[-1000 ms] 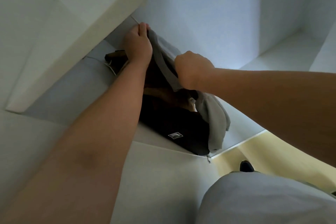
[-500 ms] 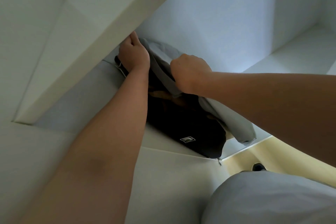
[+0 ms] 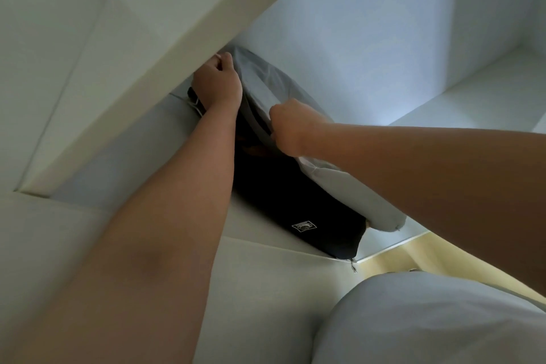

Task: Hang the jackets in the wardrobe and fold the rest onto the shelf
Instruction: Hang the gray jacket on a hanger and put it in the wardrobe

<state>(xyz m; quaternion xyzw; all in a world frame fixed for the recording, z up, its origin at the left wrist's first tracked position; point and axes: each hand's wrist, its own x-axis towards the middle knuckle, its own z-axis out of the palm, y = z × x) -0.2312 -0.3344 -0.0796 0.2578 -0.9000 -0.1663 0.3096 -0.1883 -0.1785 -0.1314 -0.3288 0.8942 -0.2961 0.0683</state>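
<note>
Grey garment (image 3: pixel 348 186): smooth matt cloth. Black garment (image 3: pixel 283 201): matt cloth, sewn patch. Shelf (image 3: pixel 112 168): smooth matt white board.

Two garments sit on one shelf (image 3: pixel 118 162): one grey garment (image 3: pixel 266 80) and one black garment (image 3: pixel 295 201). Two hands show, one left hand (image 3: pixel 217 84) and one right hand (image 3: pixel 291 127). The black garment has one patch (image 3: pixel 304 227) and one zip pull (image 3: pixel 353 266).

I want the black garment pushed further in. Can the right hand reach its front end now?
Probably yes: that end of the black garment lies bare, but the right hand now grips the grey garment.
</note>
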